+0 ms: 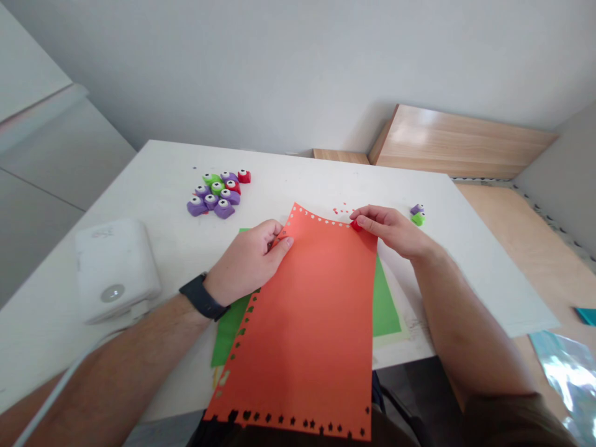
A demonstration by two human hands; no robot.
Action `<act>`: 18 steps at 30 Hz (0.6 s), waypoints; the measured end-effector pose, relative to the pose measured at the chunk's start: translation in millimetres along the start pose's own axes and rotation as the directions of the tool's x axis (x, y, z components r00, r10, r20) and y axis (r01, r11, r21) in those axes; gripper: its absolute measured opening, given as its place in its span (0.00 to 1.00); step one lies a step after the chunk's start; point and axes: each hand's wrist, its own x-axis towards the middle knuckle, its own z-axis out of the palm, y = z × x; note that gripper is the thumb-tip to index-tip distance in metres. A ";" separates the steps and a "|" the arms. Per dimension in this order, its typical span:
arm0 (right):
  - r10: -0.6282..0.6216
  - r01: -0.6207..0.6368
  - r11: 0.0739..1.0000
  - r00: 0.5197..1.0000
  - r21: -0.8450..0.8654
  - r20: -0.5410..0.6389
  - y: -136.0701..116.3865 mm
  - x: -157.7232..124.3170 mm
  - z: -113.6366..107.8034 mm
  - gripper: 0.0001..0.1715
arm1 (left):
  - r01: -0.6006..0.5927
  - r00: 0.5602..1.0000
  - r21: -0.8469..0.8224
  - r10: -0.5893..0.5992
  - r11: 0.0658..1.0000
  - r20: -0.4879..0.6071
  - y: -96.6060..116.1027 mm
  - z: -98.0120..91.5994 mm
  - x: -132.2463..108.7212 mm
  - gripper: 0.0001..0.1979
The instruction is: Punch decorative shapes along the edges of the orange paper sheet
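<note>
An orange sheet of paper (316, 310) slopes from the table toward me, with small star-like holes along its top, left and bottom edges. My left hand (254, 254) pinches its upper left edge between thumb and fingers. At the far edge, near the top right corner, my right hand (388, 226) grips a small red craft punch (356, 225), which sits over the paper's rim. Its underside is hidden. Tiny red-orange cut-outs (342, 210) lie just beyond that edge. Beneath the orange sheet show green paper (385, 304) and some paler sheets.
Several purple, green and red craft punches (218, 192) are grouped at the back left. A purple punch (417, 209) and a green punch (418, 219) stand at the right. A white device (118, 267) with a cable (69, 372) is by my left forearm. The white table (465, 248) meets a wall.
</note>
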 end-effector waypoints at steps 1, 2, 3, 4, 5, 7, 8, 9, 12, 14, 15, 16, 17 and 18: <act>-0.003 0.003 1.000 1.000 0.003 0.010 -0.3 -0.4 0.4 0.24 | 0.001 1.000 -0.003 -0.001 1.000 0.002 0.1 0.0 -0.1 0.14; -0.006 0.006 1.000 1.000 0.006 0.019 -0.6 -0.8 0.8 0.23 | 0.002 1.000 -0.006 -0.002 1.000 0.003 0.3 0.0 -0.1 0.14; -0.007 0.007 1.000 1.000 0.008 0.026 -0.9 -1.0 1.2 0.23 | 0.003 1.000 -0.009 -0.003 1.000 0.006 0.4 0.0 -0.1 0.14; -0.007 0.007 1.000 0.999 0.008 0.033 -1.0 -1.1 1.5 0.23 | 0.003 1.000 -0.010 -0.002 1.000 0.008 0.4 0.1 -0.1 0.14; -0.006 0.005 1.000 0.999 0.008 0.038 -1.0 -1.1 1.7 0.23 | 0.001 1.000 -0.011 -0.001 1.000 0.009 0.3 0.2 -0.1 0.14; -0.003 0.002 1.000 0.999 0.018 0.044 -0.7 -0.6 1.7 0.23 | -0.003 1.000 -0.015 0.003 1.000 0.010 -0.5 0.6 0.1 0.14; -0.001 0.000 1.000 0.999 0.031 0.043 -0.3 -0.3 1.6 0.23 | -0.003 1.000 -0.017 0.003 1.000 0.011 -1.1 0.9 0.2 0.14; 0.000 -0.002 0.999 0.999 0.048 0.039 0.1 0.1 1.3 0.22 | -0.002 1.000 -0.018 0.002 1.000 0.013 -1.9 1.2 0.3 0.14; 0.003 -0.006 0.995 1.000 0.100 0.029 1.9 0.7 -0.1 0.21 | 0.003 1.000 -0.014 -0.003 1.000 0.012 -3.7 2.2 0.7 0.14; 0.005 -0.009 0.993 0.999 0.119 0.035 3.0 0.5 -1.5 0.20 | 0.008 1.000 -0.005 -0.008 1.000 0.004 -3.7 2.3 1.1 0.14; 0.005 -0.009 0.993 0.999 0.121 0.038 3.5 0.4 -2.2 0.19 | 0.011 1.000 0.000 -0.011 1.000 0.000 -3.4 2.2 1.2 0.14; 0.004 -0.009 0.993 0.999 0.119 0.041 4.1 0.3 -3.0 0.19 | 0.015 1.000 0.005 -0.015 1.000 -0.002 -2.9 1.9 1.2 0.14; 0.003 -0.008 0.994 0.999 0.113 0.042 4.6 0.2 -3.7 0.19 | 0.017 1.000 0.009 -0.017 1.000 -0.003 -2.3 1.6 1.2 0.14; 0.002 -0.007 0.994 0.999 0.108 0.041 5.0 0.3 -4.4 0.19 | 0.019 1.000 0.011 -0.019 1.000 -0.004 -1.7 1.3 1.2 0.14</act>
